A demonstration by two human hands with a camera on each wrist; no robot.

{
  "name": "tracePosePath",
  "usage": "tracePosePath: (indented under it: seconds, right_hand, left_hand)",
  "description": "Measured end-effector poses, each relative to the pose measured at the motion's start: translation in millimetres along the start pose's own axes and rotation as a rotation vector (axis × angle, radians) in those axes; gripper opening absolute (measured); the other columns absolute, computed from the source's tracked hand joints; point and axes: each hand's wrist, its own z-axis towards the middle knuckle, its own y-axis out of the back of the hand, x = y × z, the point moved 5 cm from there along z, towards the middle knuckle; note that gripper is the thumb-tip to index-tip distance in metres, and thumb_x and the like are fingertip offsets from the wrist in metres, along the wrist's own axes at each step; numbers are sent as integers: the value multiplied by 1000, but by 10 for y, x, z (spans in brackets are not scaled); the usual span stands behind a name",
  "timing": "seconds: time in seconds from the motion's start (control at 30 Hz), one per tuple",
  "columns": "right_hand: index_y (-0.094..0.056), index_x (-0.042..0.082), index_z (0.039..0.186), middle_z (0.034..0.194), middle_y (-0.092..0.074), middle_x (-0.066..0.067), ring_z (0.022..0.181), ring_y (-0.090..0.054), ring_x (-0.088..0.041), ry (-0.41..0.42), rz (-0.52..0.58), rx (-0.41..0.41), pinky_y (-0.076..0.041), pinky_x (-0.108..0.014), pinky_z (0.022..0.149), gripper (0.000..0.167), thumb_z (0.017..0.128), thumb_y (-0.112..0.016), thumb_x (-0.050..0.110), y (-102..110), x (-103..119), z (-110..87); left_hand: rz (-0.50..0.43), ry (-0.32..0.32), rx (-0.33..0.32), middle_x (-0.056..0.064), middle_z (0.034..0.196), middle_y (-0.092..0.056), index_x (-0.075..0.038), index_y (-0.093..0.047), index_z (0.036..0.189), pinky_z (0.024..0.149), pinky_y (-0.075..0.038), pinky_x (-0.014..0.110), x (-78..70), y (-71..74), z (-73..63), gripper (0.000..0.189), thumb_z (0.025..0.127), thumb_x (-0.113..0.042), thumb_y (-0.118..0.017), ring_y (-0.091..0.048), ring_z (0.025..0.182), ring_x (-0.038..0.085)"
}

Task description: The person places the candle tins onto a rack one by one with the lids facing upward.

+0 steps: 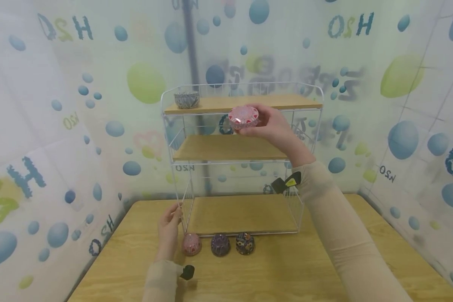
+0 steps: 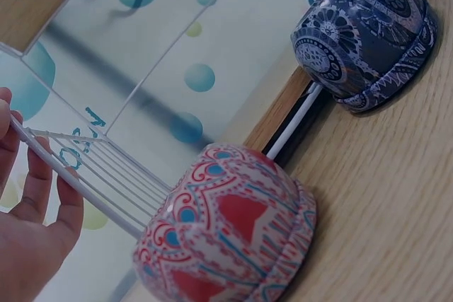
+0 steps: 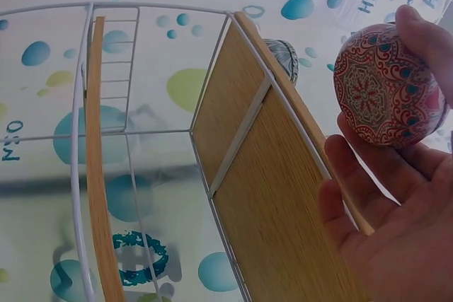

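Observation:
My right hand (image 1: 273, 126) holds a small round tin with a pink and red pattern (image 1: 243, 117) by its sides, thumb below in the head view, just in front of the top shelf's edge. The right wrist view shows the same tin (image 3: 379, 86) between thumb and fingers, its ornate round face visible. Low on the left, my left hand (image 1: 168, 226) grips the white wire post of a three-tier shelf rack (image 1: 245, 147); in the left wrist view its fingers (image 2: 69, 203) curl at the post. Beside that hand, a pink patterned tin (image 1: 191, 244) sits on the table.
A purple tin (image 1: 220, 245) and a dark multicoloured tin (image 1: 245, 243) stand in line along the rack's front foot. On the top shelf's left end sits a grey patterned tin (image 1: 187, 100). The wooden table (image 1: 279, 268) meets a bubble-print curtain (image 1: 98, 167) behind.

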Motion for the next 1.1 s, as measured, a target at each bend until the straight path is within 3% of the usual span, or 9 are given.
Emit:
tracePosePath:
  seconds: [0.23, 0.53, 0.63, 0.9, 1.1]
  right_hand:
    - [-54, 5, 133, 119, -60, -12, 101, -60, -25, -11, -6, -1, -54, -31, 81, 60, 79, -79, 3, -16, 47, 57]
    - [-54, 3, 132, 117, -62, -13, 101, -62, -25, 11, 12, 14, -55, -31, 79, 56, 80, -76, 3, 4, 104, 158]
    - [-55, 5, 131, 116, -63, -11, 101, -63, -23, 7, -30, 10, -54, -31, 80, 56, 80, -78, 7, 9, 140, 188]
    - [-53, 11, 135, 119, -61, -5, 102, -61, -21, -24, -138, -2, -52, -33, 83, 62, 79, -81, 17, 35, 245, 293]
    - [-56, 10, 132, 116, -61, -4, 100, -59, -21, 8, -174, -2, -51, -33, 79, 59, 80, -81, 20, 54, 323, 389]
  left_hand:
    - [-23, 20, 12, 13, 132, -56, 1, -57, 127, 89, -47, 23, -25, -14, -5, 32, 101, -16, -53, -55, 105, 9]
    - [-6, 18, 23, 22, 135, -52, 7, -55, 127, 89, -47, 22, -295, -59, -148, 30, 101, -8, -50, -55, 102, 7]
    - [-4, 24, 24, 21, 135, -52, 6, -54, 127, 89, -47, 21, -268, -55, -130, 30, 101, -9, -50, -55, 102, 7]
    - [-12, 39, 10, 14, 135, -54, 2, -55, 129, 89, -47, 20, -11, -15, 1, 32, 101, -13, -52, -54, 108, 8]
    - [-7, 16, 31, 21, 135, -52, 7, -54, 128, 90, -47, 22, -222, -51, -100, 32, 101, -10, -51, -54, 103, 6]
